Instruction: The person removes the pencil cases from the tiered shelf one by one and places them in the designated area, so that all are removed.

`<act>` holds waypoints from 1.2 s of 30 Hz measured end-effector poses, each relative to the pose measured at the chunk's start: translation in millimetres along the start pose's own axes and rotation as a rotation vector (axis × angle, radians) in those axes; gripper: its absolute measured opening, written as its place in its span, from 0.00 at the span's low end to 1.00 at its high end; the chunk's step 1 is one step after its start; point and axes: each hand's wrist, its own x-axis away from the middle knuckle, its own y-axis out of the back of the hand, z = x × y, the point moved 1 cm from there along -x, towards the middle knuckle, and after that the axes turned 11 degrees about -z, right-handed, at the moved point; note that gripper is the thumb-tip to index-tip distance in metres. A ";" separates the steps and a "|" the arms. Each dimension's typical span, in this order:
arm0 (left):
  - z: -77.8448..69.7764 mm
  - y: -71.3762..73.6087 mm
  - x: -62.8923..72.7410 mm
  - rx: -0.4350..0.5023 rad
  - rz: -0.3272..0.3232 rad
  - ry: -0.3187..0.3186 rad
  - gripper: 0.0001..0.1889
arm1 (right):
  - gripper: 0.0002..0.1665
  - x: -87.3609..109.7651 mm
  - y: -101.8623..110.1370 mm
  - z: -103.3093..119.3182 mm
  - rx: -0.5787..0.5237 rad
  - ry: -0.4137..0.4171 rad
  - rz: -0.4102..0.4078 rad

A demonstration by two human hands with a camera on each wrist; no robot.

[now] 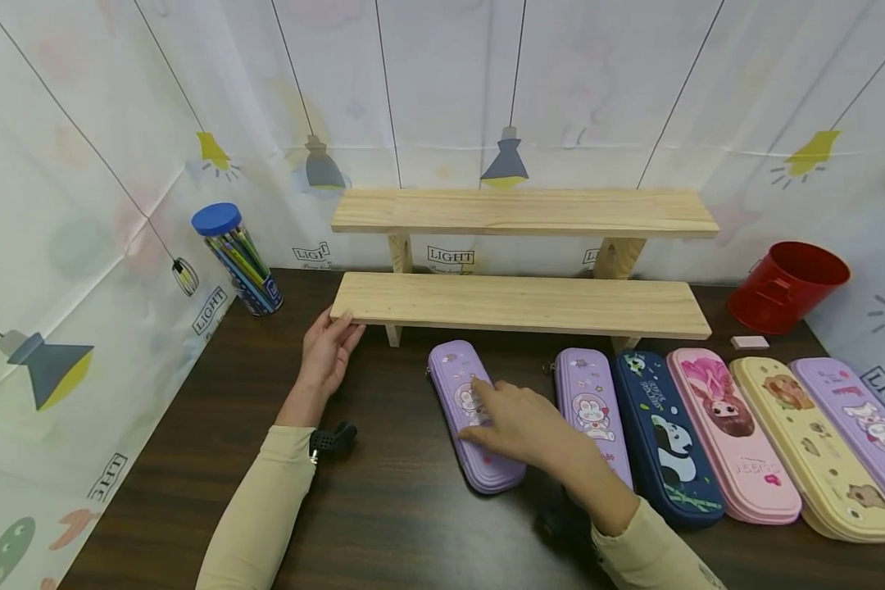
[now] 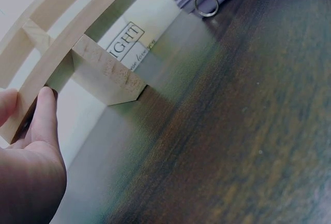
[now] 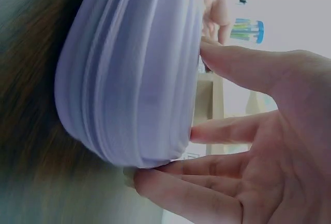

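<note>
My left hand [image 1: 329, 352] pinches the left end of the lower board of a two-tier wooden shelf [image 1: 524, 303], thumb above and fingers beneath. The left wrist view shows this grip beside a shelf leg [image 2: 106, 74]. My right hand [image 1: 527, 426] lies over a purple zip pencil case [image 1: 460, 369] with a cartoon figure on its lid. In the right wrist view, fairly straight fingers touch the top and side of this case [image 3: 134, 74], which lies flat on the table. A second purple pencil case [image 1: 590, 385] lies just right, partly hidden by my right forearm.
A navy panda case [image 1: 671, 442], a pink case [image 1: 737, 442], a yellow case [image 1: 819, 451] and another purple case [image 1: 863, 410] lie in a row rightward. Behind them are a pink eraser-like block [image 1: 750, 342] and a red bucket [image 1: 789, 287]. A blue-lidded pencil jar [image 1: 239, 260] stands back left.
</note>
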 end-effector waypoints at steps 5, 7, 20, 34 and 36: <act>0.9 0.2 -2.1 0.011 0.003 0.004 0.29 | 0.28 3.2 4.2 -5.1 -0.024 -0.033 -0.010; 0.8 0.6 -2.7 0.012 0.001 0.006 0.29 | 0.24 4.3 5.9 -7.0 -0.030 -0.050 -0.011; 0.9 1.7 -3.3 0.007 0.003 0.005 0.30 | 0.28 17.2 18.6 -21.8 0.080 -0.114 -0.002; 1.9 1.4 -8.1 0.004 -0.001 0.016 0.31 | 0.26 26.3 28.4 -38.3 0.156 -0.126 -0.035; 2.8 1.1 -8.2 0.005 -0.003 0.018 0.31 | 0.24 26.5 29.3 -40.1 0.153 -0.109 -0.046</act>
